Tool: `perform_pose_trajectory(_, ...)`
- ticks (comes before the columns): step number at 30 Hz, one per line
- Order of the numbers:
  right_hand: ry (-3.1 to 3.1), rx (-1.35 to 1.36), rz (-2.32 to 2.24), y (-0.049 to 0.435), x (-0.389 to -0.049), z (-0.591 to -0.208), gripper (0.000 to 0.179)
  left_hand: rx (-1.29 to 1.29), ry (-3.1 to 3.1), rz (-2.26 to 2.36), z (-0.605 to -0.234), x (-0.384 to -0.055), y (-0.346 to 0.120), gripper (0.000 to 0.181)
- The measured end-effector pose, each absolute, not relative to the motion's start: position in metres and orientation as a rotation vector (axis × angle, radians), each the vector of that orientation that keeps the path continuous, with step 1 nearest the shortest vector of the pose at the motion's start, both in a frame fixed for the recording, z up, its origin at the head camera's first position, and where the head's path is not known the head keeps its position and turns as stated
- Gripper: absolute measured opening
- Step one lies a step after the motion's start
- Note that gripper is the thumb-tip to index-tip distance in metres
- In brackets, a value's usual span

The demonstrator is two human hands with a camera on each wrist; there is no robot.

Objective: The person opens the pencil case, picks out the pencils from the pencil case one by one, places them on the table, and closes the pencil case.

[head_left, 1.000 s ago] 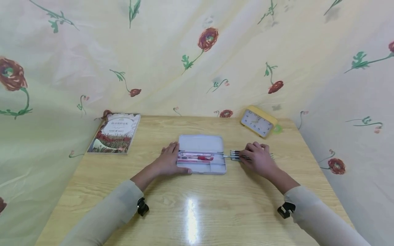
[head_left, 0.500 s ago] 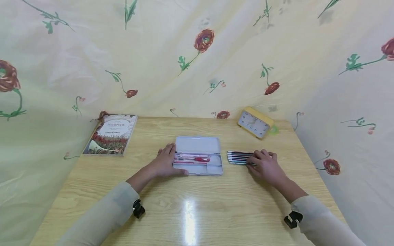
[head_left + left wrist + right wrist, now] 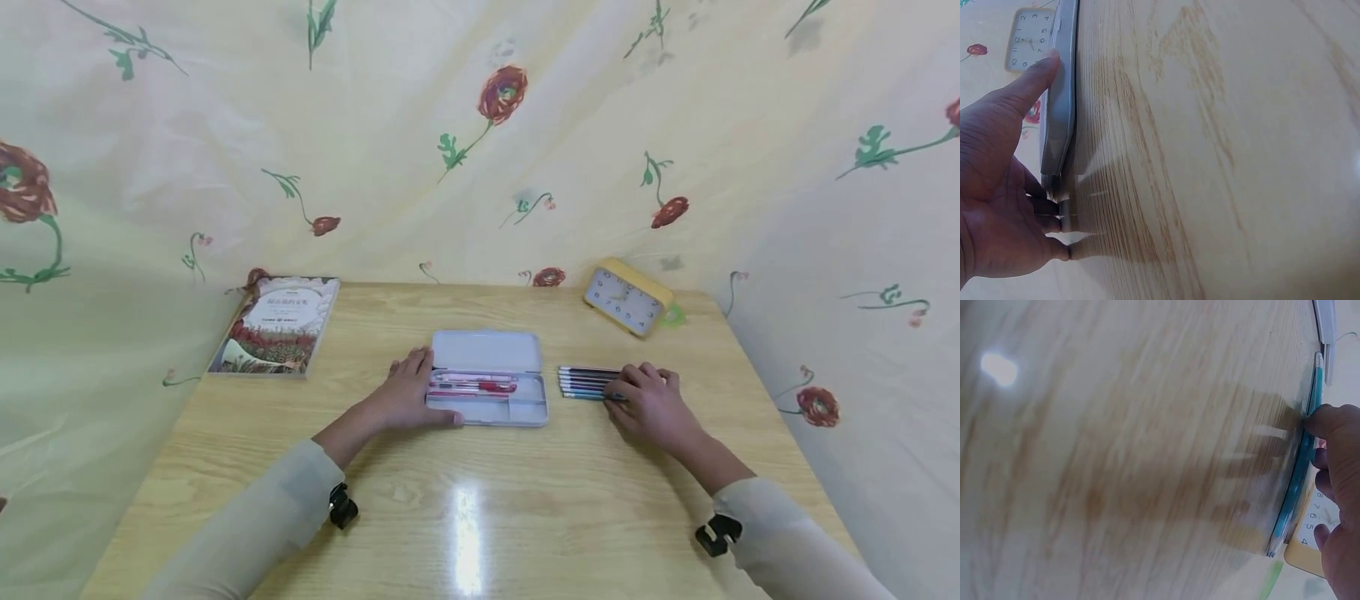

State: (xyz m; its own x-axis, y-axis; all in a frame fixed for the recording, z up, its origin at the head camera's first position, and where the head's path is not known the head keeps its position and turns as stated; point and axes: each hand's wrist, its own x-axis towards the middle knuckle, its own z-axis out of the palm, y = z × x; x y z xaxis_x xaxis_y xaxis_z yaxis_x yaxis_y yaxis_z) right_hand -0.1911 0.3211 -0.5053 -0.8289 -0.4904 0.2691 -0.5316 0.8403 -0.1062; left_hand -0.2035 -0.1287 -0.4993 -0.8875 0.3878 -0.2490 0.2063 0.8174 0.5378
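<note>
In the head view, an open pencil case lies on the table. It holds a few pens, among them a red one. My left hand rests against the case's left side, its thumb along the front edge. The left wrist view shows the thumb touching the grey case wall and the other fingers stretched behind it. To the right, a row of several pencils lies side by side. My right hand grips the row near its right part, covering that end. A teal pencil is nearest in the right wrist view, the thumb against it.
A yellow alarm clock stands at the back right, with a small green thing beside it. A book lies at the back left. Flower-printed cloth hangs behind the wooden table.
One pencil poked out leftward to the case a second ago; the left ends now lie roughly level. My right hand has shifted slightly right along the pencils. My left hand stays at the case.
</note>
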Motion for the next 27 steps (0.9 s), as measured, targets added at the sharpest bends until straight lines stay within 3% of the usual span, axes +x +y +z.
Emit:
perform_pose_trajectory(15, -2.764, 0.807, 0.325, 0.304, -0.206, -0.501, 0.016, 0.465, 2.659, 0.717, -0.499, -0.206, -0.131, 0.143)
perform_pose_trajectory(27, -2.802, 0.976, 0.398, 0.231, -0.223, -0.483, 0.015, 0.466, 2.646, 0.718, -0.499, -0.207, -0.131, 0.141)
